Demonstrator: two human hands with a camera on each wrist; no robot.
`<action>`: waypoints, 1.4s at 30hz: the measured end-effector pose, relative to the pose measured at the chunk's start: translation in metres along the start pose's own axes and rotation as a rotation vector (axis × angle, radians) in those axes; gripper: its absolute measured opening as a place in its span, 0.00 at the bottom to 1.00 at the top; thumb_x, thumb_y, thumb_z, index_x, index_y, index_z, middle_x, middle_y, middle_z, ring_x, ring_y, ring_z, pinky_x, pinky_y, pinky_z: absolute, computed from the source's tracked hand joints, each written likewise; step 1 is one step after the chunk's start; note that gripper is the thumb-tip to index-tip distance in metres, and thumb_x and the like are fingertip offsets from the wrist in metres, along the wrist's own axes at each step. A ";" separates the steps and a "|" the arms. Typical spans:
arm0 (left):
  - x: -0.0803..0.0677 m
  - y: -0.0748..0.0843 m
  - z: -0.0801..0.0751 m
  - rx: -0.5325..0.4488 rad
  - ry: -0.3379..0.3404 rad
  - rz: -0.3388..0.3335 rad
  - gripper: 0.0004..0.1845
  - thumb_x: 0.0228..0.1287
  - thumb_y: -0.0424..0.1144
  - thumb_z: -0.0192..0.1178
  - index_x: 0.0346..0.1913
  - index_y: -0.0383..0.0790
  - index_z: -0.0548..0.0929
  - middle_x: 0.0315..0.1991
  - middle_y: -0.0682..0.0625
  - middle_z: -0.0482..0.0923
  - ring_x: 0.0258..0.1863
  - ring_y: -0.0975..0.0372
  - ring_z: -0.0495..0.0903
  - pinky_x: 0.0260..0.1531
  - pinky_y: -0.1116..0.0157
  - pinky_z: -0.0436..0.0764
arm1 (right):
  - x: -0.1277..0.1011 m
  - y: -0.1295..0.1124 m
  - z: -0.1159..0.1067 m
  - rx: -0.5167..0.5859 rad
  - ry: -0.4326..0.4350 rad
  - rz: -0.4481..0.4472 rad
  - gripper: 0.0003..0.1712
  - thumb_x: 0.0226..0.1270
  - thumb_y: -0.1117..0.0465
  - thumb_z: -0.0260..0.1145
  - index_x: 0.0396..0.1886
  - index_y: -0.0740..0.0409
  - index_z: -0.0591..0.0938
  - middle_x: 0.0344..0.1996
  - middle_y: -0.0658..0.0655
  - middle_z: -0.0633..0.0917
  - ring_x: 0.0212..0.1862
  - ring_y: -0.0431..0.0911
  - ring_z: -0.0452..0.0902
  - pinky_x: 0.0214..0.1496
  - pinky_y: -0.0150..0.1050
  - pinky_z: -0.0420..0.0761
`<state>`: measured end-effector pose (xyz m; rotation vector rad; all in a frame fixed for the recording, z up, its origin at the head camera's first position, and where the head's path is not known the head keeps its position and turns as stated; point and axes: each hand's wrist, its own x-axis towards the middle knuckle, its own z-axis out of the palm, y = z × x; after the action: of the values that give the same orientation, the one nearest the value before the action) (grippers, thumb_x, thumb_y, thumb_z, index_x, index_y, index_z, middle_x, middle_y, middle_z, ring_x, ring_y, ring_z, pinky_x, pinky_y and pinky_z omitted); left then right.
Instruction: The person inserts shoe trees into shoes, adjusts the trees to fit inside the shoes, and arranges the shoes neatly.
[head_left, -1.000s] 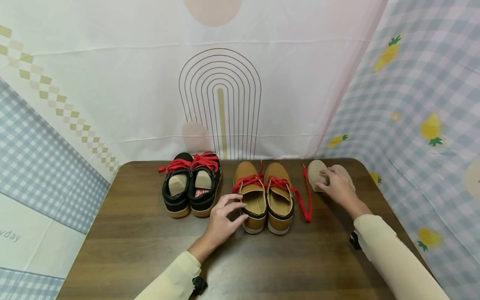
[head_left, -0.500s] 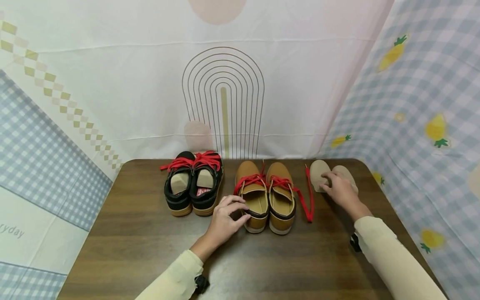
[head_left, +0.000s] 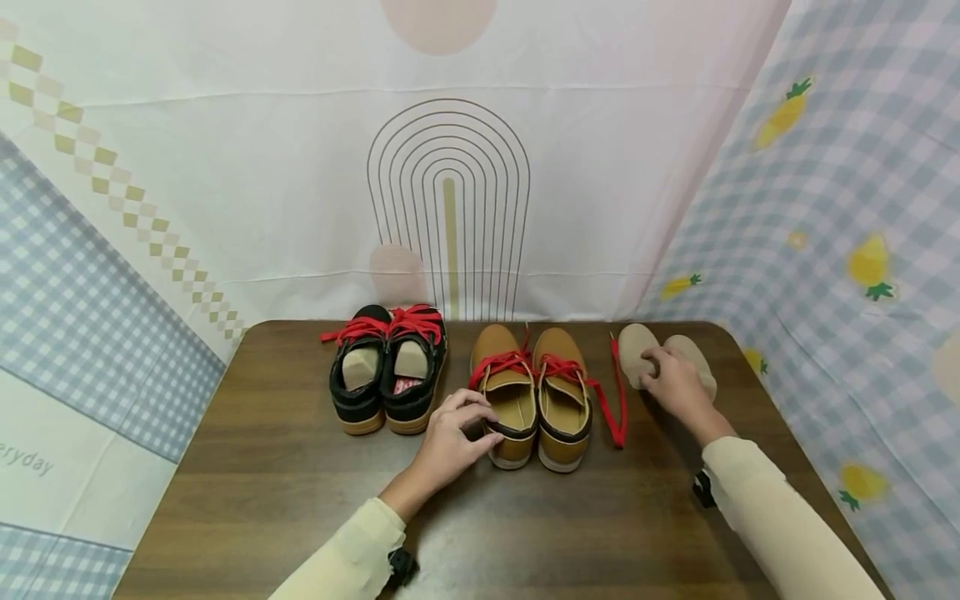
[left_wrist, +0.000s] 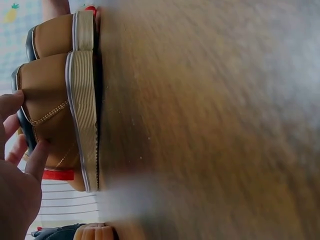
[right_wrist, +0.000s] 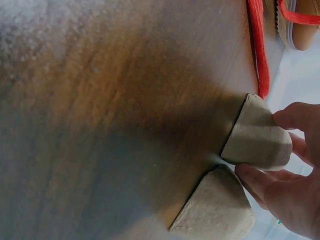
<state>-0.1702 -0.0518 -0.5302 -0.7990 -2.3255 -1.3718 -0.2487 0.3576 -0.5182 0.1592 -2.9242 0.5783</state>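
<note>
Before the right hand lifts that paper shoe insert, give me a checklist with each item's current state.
1. Right hand grips the nearer paper insert: ok, fingers curl round it.
2. Second paper insert lies apart from the grip: ok.
3. Left hand steadies the left tan shoe at its heel: ok.
4. Tan shoe's opening unobstructed: ok, nothing inside.
5. Loose red lace out of the way: not ok, it lies between the inserts and the tan shoes.
6. Black shoes already stuffed: ok.
</note>
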 end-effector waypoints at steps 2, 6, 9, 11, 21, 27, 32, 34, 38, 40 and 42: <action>0.000 0.001 -0.001 -0.039 -0.013 -0.023 0.12 0.51 0.34 0.81 0.37 0.42 0.89 0.47 0.43 0.82 0.50 0.58 0.80 0.48 0.66 0.87 | -0.001 0.000 -0.001 0.012 -0.003 0.004 0.20 0.63 0.67 0.66 0.55 0.68 0.81 0.56 0.76 0.79 0.58 0.72 0.75 0.56 0.66 0.77; 0.001 0.001 -0.002 -0.088 -0.034 -0.063 0.11 0.52 0.33 0.80 0.37 0.41 0.89 0.48 0.43 0.81 0.51 0.57 0.81 0.49 0.66 0.87 | -0.002 0.003 -0.002 0.044 -0.007 -0.004 0.21 0.62 0.69 0.66 0.56 0.69 0.81 0.60 0.76 0.78 0.62 0.73 0.73 0.59 0.67 0.75; 0.002 0.001 -0.002 -0.095 -0.044 -0.082 0.10 0.53 0.33 0.80 0.37 0.41 0.89 0.48 0.44 0.81 0.52 0.58 0.81 0.50 0.66 0.86 | -0.004 0.006 -0.003 0.073 -0.011 -0.009 0.22 0.62 0.70 0.65 0.57 0.69 0.81 0.63 0.76 0.76 0.66 0.73 0.70 0.60 0.67 0.75; 0.002 0.001 -0.002 -0.096 -0.046 -0.084 0.10 0.53 0.33 0.80 0.37 0.42 0.89 0.48 0.44 0.81 0.52 0.58 0.81 0.51 0.66 0.86 | -0.005 0.007 -0.006 0.077 -0.010 -0.013 0.22 0.63 0.70 0.65 0.58 0.68 0.81 0.65 0.75 0.76 0.67 0.73 0.69 0.58 0.66 0.76; 0.002 0.001 -0.001 -0.105 -0.037 -0.053 0.10 0.53 0.32 0.79 0.38 0.42 0.89 0.48 0.41 0.81 0.51 0.57 0.82 0.50 0.66 0.87 | -0.014 0.006 -0.022 0.125 0.017 -0.032 0.26 0.61 0.70 0.68 0.61 0.66 0.80 0.65 0.73 0.77 0.64 0.69 0.72 0.56 0.69 0.73; 0.002 0.001 -0.001 -0.099 -0.035 -0.055 0.10 0.53 0.33 0.79 0.38 0.42 0.89 0.48 0.42 0.81 0.51 0.57 0.81 0.50 0.66 0.87 | -0.021 0.005 -0.024 0.141 -0.002 -0.008 0.28 0.63 0.67 0.70 0.65 0.64 0.79 0.66 0.71 0.77 0.62 0.67 0.74 0.53 0.66 0.75; 0.002 0.002 -0.002 -0.099 -0.035 -0.052 0.10 0.53 0.32 0.79 0.38 0.41 0.89 0.48 0.41 0.81 0.51 0.57 0.81 0.50 0.67 0.86 | -0.027 0.008 -0.016 0.142 0.023 -0.026 0.28 0.62 0.67 0.71 0.63 0.64 0.80 0.63 0.71 0.79 0.59 0.66 0.76 0.53 0.64 0.76; 0.002 0.001 -0.003 -0.101 -0.040 -0.059 0.10 0.54 0.33 0.79 0.38 0.41 0.89 0.49 0.41 0.81 0.52 0.57 0.81 0.51 0.67 0.86 | -0.029 0.010 -0.012 0.138 0.054 -0.051 0.27 0.61 0.68 0.72 0.61 0.65 0.81 0.60 0.71 0.82 0.55 0.64 0.79 0.51 0.62 0.77; 0.001 0.000 -0.002 -0.102 -0.046 -0.071 0.10 0.54 0.33 0.79 0.38 0.42 0.89 0.49 0.42 0.81 0.52 0.58 0.81 0.51 0.66 0.86 | -0.032 0.011 -0.006 0.142 0.076 -0.081 0.26 0.59 0.70 0.74 0.58 0.68 0.82 0.56 0.72 0.83 0.53 0.65 0.80 0.51 0.61 0.78; 0.001 0.000 -0.002 -0.099 -0.042 -0.063 0.10 0.53 0.33 0.79 0.38 0.42 0.89 0.49 0.43 0.81 0.52 0.57 0.81 0.50 0.66 0.87 | -0.033 0.011 -0.004 0.157 0.066 -0.083 0.26 0.59 0.70 0.74 0.59 0.70 0.81 0.57 0.73 0.82 0.57 0.68 0.78 0.54 0.63 0.77; 0.000 -0.001 -0.001 -0.099 -0.038 -0.058 0.11 0.53 0.33 0.80 0.38 0.43 0.89 0.49 0.44 0.81 0.52 0.57 0.81 0.50 0.66 0.87 | -0.034 0.011 -0.001 0.151 0.072 -0.102 0.26 0.58 0.71 0.74 0.58 0.70 0.81 0.57 0.74 0.82 0.60 0.69 0.77 0.56 0.65 0.76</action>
<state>-0.1707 -0.0532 -0.5298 -0.7978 -2.3422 -1.5199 -0.2166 0.3709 -0.5272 0.2971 -2.7833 0.7709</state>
